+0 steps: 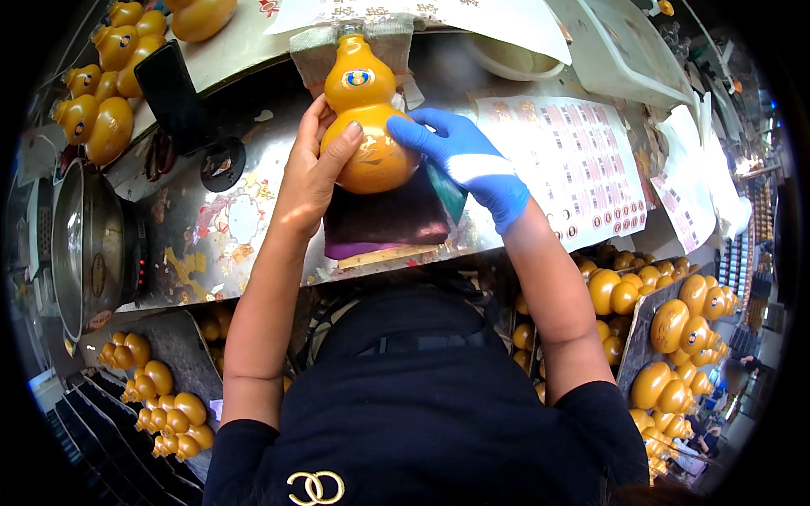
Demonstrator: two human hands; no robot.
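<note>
Head view: a glossy orange gourd-shaped bottle with a round blue-and-gold sticker on its upper bulb lies on the metal table, its lower bulb over a dark purple pad. The bare left hand wraps that bulb's left side, thumb across the front. The blue-gloved right hand presses fingertips on its right side. More gourd bottles crowd the table far left of it.

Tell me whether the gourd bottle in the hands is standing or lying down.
Lying down: the gourd bottle rests lengthwise on a dark cloth pad, neck pointing away, both hands gripping its lower bulb.
</note>
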